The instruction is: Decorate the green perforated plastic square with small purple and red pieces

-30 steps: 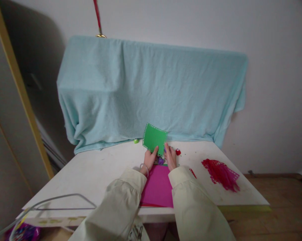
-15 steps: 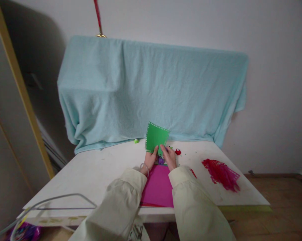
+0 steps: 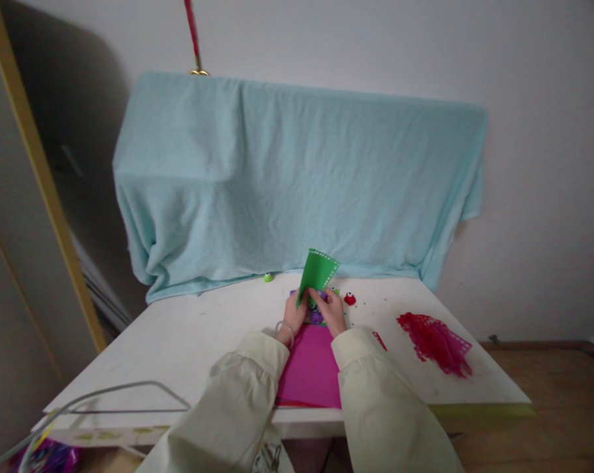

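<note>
A green sheet of paper (image 3: 315,272) with a row of small punched holes along its edges stands up between my hands, curled and turned partly edge-on. Its lower end is gripped in my left hand (image 3: 294,314), with the thumb against it. My right hand (image 3: 332,311) pinches near the paper's bottom corner, fingers bent. Small purple things (image 3: 317,318) show between and beneath the hands; their kind is too small to make out. Below them lies a stack of magenta paper (image 3: 310,368), with a red edge showing underneath.
A small red piece with eyes (image 3: 350,299) and a green one (image 3: 268,277) sit toward the back of the white table (image 3: 179,341). Right lies a heap of red and magenta punched strips (image 3: 437,343). A light blue cloth (image 3: 301,171) hangs behind; a grey metal rod (image 3: 129,384) is front left.
The green paper has swung from nearly facing me to partly edge-on, tipping to the right and lower. My right fingers have moved left toward its bottom corner.
</note>
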`<state>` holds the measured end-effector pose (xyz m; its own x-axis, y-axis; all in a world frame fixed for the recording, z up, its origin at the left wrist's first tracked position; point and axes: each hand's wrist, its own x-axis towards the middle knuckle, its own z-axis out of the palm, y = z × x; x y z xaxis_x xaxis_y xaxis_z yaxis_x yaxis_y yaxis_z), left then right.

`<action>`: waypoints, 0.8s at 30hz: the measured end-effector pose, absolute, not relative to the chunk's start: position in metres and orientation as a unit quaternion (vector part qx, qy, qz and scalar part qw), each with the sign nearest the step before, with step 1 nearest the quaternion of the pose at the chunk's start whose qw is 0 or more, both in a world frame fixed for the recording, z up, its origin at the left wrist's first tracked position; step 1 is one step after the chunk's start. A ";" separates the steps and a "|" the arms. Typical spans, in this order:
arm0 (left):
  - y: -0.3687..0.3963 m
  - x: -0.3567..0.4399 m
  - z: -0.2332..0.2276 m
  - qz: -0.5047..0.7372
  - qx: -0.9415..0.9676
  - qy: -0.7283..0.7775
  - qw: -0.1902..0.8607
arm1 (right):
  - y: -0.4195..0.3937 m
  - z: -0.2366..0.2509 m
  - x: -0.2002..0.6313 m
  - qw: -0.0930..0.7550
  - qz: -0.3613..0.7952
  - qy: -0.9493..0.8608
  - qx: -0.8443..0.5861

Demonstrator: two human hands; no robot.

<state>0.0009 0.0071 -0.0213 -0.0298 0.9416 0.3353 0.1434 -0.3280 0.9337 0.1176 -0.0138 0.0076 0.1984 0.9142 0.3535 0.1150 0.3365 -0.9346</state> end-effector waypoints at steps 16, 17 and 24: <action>0.009 0.001 -0.021 0.540 0.592 0.473 0.367 | -0.019 0.011 0.116 0.619 0.335 -0.529 -0.474; 0.009 0.001 -0.020 0.541 0.590 0.474 0.367 | -0.019 0.013 0.115 0.620 0.340 -0.528 -0.471; 0.007 0.003 -0.019 0.553 0.570 0.473 0.380 | -0.024 0.018 0.115 0.619 0.354 -0.526 -0.464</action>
